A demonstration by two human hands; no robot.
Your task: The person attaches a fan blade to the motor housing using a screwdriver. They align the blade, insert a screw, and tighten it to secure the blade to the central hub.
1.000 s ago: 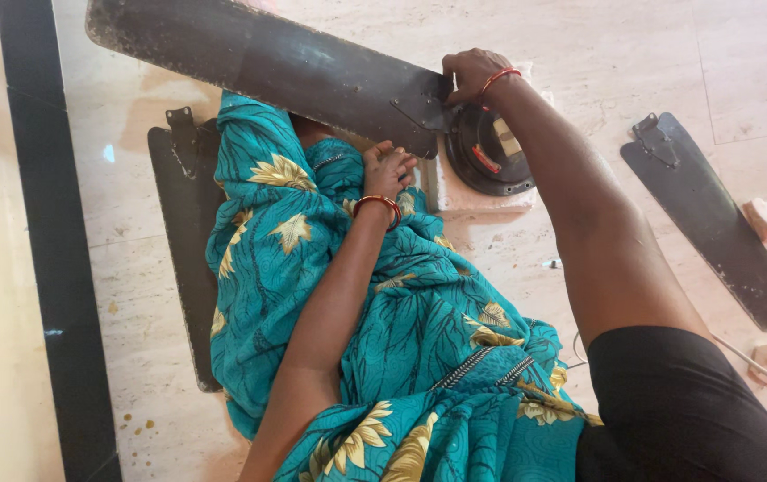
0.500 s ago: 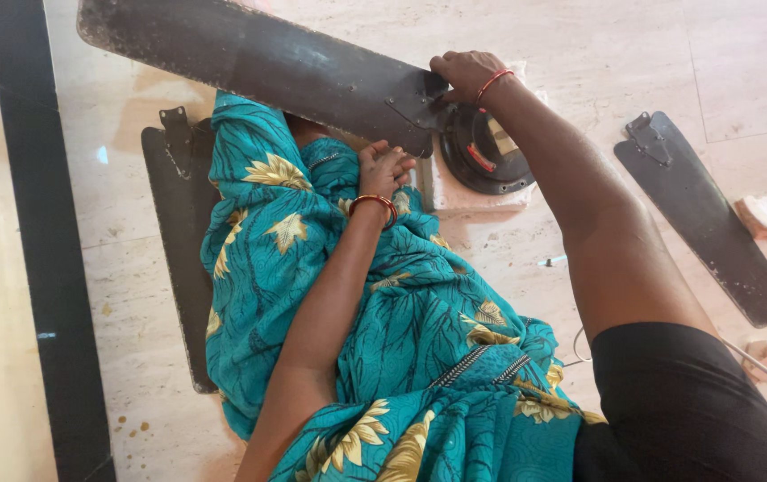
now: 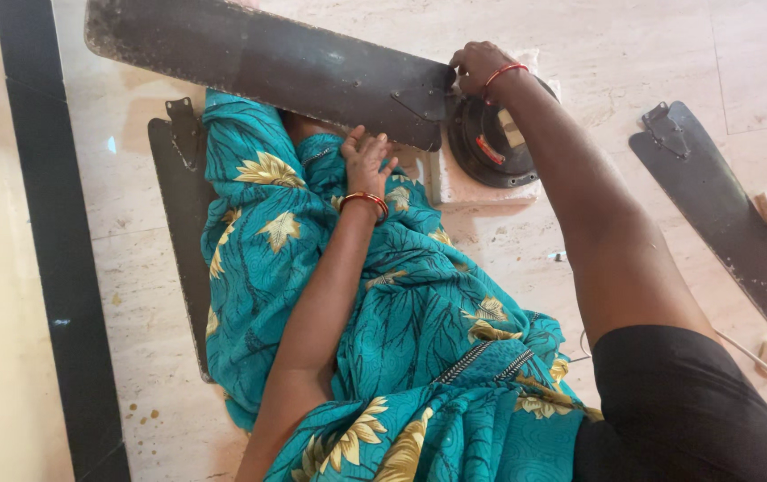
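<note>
Fan parts lie spread over the pale marble floor (image 3: 633, 54), and the person sits among them with a leg draped in teal flowered cloth (image 3: 312, 259). Work centres on the round dark motor hub (image 3: 489, 143), which rests on a white block (image 3: 482, 192) just beyond the knee. One long dark fan blade (image 3: 258, 62) reaches from the hub toward the upper left, its metal bracket (image 3: 421, 100) meeting the hub's rim. Right hand (image 3: 477, 67) sits at that joint, fingers curled down onto the bracket end and hub edge; whether they pinch a screw or simply press cannot be told. Left hand (image 3: 366, 162) rests just under the blade's near edge, fingers loosely spread against the cloth and holding nothing visible, touching or almost touching the blade. The step in hand looks like working the bracket joint of this blade at the hub. By my judgement the next move calls for keeping the blade level with the left hand so the bracket stays square to the hub while the right fingers act on the fastening. A second blade (image 3: 723, 210) lies well apart to the right, a third (image 3: 183, 223) is partly hidden under the cloth at left, and a thin white cord (image 3: 763, 359) runs near the right edge
</note>
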